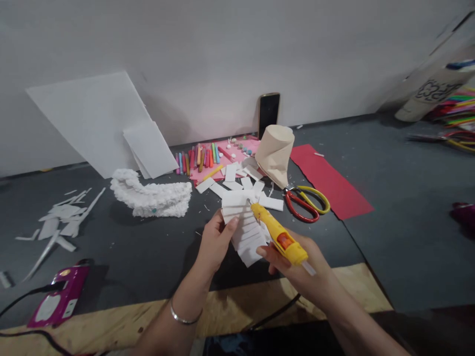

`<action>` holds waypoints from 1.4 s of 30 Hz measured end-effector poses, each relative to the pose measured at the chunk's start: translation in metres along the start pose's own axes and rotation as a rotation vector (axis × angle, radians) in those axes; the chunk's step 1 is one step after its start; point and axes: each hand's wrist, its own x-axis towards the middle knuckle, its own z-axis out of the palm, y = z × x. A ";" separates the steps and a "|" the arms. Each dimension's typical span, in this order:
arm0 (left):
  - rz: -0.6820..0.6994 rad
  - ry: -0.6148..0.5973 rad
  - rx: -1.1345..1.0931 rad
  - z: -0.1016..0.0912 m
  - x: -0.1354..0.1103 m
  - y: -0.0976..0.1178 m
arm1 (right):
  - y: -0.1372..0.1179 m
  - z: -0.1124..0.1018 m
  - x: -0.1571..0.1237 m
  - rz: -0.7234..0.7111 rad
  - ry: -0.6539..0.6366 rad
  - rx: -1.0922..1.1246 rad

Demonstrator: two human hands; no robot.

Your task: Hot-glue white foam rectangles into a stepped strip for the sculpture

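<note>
Left hand (215, 240) pinches the layered white paper strips (245, 232) held over the table edge, right hand (297, 269) grips the yellow glue gun (278, 235) w/ nozzle prob. touching them, so hot glue could burn fingertips.

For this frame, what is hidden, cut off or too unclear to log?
Head view, the only one:
- Glue gun tip: whether it touches the paper strips is too small to tell.
- Right hand: fingers mostly behind the gun.
- Colourful stack: cut by the right edge.
- White bag: print blurred.
- Black cable: runs off the left edge.
- Left hand covers part of the strips.
</note>
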 end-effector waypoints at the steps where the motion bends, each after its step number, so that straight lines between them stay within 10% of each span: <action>1: 0.001 0.001 -0.001 0.000 0.000 0.000 | 0.001 -0.001 -0.001 0.005 0.005 0.000; 19: -0.132 0.023 -0.272 0.005 0.002 0.005 | 0.009 -0.015 0.023 0.005 0.231 0.060; 42: -0.235 0.017 -0.451 0.015 0.000 0.009 | 0.023 0.001 0.070 0.108 0.076 0.346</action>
